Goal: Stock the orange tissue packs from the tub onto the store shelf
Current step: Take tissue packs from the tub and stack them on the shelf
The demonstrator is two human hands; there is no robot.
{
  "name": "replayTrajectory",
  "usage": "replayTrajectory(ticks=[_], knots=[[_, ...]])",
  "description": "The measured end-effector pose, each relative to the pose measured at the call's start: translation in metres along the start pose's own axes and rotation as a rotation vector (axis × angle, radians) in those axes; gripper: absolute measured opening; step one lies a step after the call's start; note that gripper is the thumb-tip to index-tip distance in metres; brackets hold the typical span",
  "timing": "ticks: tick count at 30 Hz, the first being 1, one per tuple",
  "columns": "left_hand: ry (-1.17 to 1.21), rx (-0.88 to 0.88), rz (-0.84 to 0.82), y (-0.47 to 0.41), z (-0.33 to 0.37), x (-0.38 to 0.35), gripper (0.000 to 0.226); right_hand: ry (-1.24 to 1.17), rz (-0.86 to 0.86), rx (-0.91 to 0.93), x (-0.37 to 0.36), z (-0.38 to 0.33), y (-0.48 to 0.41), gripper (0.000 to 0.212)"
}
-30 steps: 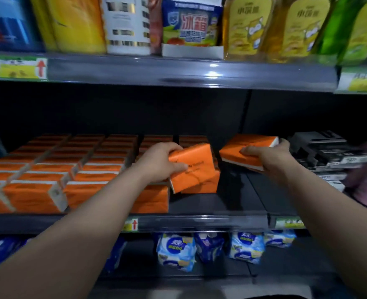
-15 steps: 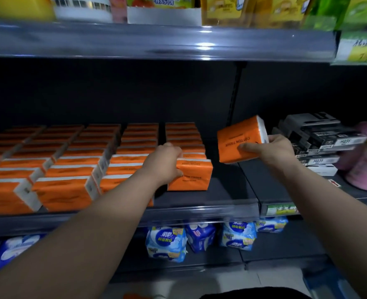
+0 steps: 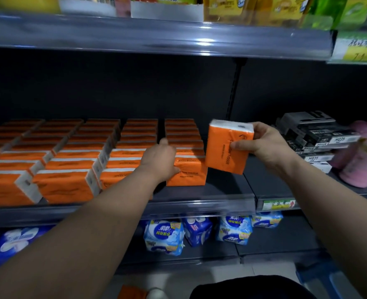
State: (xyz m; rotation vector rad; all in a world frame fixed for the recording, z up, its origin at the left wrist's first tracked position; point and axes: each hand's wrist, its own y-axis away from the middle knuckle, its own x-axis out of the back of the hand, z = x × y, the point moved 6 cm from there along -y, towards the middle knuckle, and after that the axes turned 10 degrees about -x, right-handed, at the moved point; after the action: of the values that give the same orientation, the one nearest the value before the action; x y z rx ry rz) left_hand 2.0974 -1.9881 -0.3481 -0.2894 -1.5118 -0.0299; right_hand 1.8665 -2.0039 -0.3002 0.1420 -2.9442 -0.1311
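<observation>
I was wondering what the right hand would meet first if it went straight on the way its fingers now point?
Probably the rightmost row of shelved packs, beside the left hand gripping the front pack: the right hand points left, its held pack leading. Depth is unclear, though.

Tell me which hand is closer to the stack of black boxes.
Right. The right hand, gripping an orange tissue pack, sits just left of the black boxes; the left hand holds the front shelved pack farther left.

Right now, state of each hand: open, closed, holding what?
Left hand: on the front shelf pack, thumb on its face; grip cannot be told.
Right hand: closed on a raised orange tissue pack.
</observation>
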Motion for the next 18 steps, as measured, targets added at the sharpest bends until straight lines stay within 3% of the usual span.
replayTrajectory(ticks=[8,15,18], knots=[[0.087,-0.070,-0.082,0.007,-0.011,0.004,0.015,0.174,-0.099,0.063,-0.025,-0.009,0.015,0.046],[0.117,-0.105,-0.083,0.028,-0.032,0.014,0.044,0.491,-0.132,0.190,-0.077,0.006,0.019,0.051],[0.136,-0.078,-0.004,0.041,-0.044,0.019,0.043,0.662,-0.097,0.263,-0.100,0.012,0.021,0.052]])
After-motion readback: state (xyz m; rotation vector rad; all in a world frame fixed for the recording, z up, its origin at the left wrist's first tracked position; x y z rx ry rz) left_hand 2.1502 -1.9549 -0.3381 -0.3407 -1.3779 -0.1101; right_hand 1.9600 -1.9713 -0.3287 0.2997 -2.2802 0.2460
